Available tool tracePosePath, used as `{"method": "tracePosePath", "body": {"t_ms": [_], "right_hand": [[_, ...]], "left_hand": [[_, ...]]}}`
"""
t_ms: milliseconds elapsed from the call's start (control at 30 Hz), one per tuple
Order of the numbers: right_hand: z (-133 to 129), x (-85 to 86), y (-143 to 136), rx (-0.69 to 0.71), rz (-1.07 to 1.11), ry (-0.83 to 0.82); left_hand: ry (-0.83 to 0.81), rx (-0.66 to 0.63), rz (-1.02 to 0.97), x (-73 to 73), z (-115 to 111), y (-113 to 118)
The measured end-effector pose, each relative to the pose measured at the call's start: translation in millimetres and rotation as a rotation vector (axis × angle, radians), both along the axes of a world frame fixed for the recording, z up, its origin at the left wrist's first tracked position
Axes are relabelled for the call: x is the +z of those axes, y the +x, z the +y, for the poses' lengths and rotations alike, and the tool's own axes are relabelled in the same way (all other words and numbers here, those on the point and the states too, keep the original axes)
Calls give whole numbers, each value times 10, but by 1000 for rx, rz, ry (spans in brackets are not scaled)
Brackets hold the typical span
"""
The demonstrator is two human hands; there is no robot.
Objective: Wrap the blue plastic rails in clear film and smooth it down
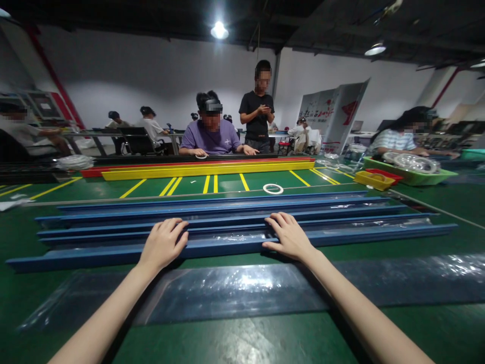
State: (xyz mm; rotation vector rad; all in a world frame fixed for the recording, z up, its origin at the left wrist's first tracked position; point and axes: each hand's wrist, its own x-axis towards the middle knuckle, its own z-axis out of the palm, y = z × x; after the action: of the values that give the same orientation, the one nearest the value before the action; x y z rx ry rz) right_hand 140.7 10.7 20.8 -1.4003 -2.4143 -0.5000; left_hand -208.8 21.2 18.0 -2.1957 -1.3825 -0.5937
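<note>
Several long blue channel strips (pixel 318 239) lie side by side across the green table, some with clear plastic film in their grooves. My left hand (pixel 162 242) spans the nearest blue strip left of its middle, fingers over the far edge and thumb at the near side. Farther right, my right hand (pixel 288 235) grips the same strip in a similar way, its thumb along the near wall. Some fingertips of both hands are hidden behind the edges. Closer to me, beneath my forearms, a flat dark strip in shiny clear plastic (pixel 242 293) lies on the table.
Beyond the blue strips are a white ring (pixel 273 189), yellow tape lines and stacked yellow and red strips (pixel 208 169). A green tray (pixel 428 177) and small yellow tray (pixel 373 180) stand right. A person in purple (pixel 217 134) sits opposite; another (pixel 257 114) stands behind.
</note>
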Motion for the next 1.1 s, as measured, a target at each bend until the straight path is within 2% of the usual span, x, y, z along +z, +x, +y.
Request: {"method": "tracePosePath", "body": {"t_ms": [533,733,1100], "right_hand": [[300,8,37,-12,-18,-121],[422,-6,57,-12,-13,-155],[531,3,43,-7,0,-187]], "left_hand": [[-122,158,-37,26,176,36],[-213,167,-35,28,252,40],[-255,179,-56,53,340,55]]}}
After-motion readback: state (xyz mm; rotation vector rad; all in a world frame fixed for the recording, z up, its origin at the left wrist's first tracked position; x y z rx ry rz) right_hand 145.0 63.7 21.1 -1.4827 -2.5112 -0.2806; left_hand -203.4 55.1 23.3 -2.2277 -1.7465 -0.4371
